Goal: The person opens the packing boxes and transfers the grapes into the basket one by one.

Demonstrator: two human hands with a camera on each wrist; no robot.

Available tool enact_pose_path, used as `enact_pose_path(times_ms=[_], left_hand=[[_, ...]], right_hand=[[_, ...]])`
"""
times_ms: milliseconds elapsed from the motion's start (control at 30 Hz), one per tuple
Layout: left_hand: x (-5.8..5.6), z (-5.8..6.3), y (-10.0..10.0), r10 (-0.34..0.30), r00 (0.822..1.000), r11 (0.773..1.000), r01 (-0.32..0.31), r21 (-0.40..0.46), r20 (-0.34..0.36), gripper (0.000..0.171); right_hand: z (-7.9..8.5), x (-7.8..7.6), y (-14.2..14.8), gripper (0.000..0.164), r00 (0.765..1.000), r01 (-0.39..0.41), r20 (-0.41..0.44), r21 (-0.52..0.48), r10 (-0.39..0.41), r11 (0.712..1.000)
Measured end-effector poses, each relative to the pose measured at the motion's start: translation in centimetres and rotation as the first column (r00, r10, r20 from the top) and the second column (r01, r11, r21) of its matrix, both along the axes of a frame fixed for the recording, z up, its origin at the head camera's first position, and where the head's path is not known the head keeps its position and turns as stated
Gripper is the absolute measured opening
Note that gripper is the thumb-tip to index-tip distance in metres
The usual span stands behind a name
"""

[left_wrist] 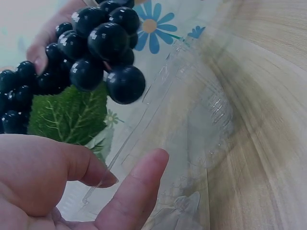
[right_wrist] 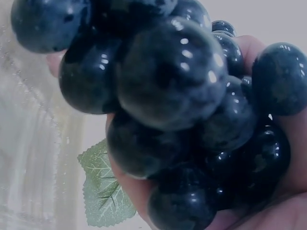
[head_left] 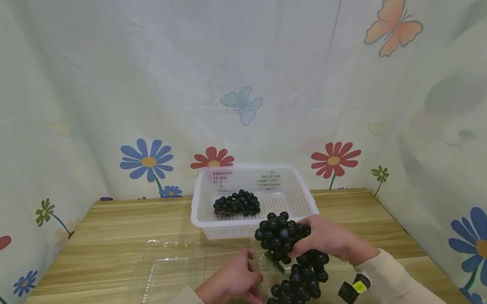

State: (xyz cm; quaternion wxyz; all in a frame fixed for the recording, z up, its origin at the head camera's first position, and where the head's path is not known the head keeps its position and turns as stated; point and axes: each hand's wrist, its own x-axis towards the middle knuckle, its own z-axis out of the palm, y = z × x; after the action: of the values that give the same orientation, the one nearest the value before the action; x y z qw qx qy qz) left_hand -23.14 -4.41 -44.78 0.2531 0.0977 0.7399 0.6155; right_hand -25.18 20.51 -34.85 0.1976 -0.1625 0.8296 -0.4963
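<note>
My right hand (head_left: 327, 239) grips a bunch of dark grapes (head_left: 278, 233) above the right half of a clear plastic clamshell box (head_left: 165, 279). A green leaf (left_wrist: 72, 115) hangs from the bunch in the left wrist view. More dark grapes (head_left: 298, 285) show below that hand, over the box's right half. My left hand (head_left: 235, 278) is at the middle edge between the two halves. Its thumb and finger (left_wrist: 136, 191) lie apart at the clear plastic wall in the left wrist view. Grapes fill most of the right wrist view and cover part of the palm.
Behind the hands stands a white plastic basket (head_left: 254, 228) with another bunch of dark grapes (head_left: 237, 204) in it. The wooden table (head_left: 83, 262) carries everything. A flower-printed curtain (head_left: 167, 72) closes off the back and sides.
</note>
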Motion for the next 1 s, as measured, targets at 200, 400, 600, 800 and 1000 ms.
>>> enact_pose_path(times_ms=[200,400,600,800,1000], left_hand=[[0.1,-0.2,0.2,0.018,1.0,1.0,-0.018,0.012,-0.014,0.059],[0.1,-0.2,0.2,0.022,1.0,1.0,-0.022,0.019,0.002,0.062],[0.1,0.0,0.2,0.016,1.0,1.0,-0.016,0.011,0.017,0.061],[0.2,-0.1,0.2,0.024,0.999,1.0,-0.025,0.007,0.023,0.064],[0.2,-0.3,0.4,0.033,0.999,0.999,-0.034,0.016,0.026,0.063]], right_hand=[[1.0,-0.5,-0.1,0.064,0.999,0.042,-0.001,0.012,-0.042,0.999],[1.6,-1.2,0.1,0.055,0.998,0.065,-0.001,0.004,-0.065,0.998],[2.5,-1.9,0.3,0.05,0.995,0.097,-0.013,0.021,-0.096,0.995],[3.2,-3.1,0.7,0.044,0.997,0.078,-0.007,-0.039,-0.079,0.996],[4.1,-4.4,1.0,0.031,0.992,0.122,-0.012,-0.043,-0.122,0.992]])
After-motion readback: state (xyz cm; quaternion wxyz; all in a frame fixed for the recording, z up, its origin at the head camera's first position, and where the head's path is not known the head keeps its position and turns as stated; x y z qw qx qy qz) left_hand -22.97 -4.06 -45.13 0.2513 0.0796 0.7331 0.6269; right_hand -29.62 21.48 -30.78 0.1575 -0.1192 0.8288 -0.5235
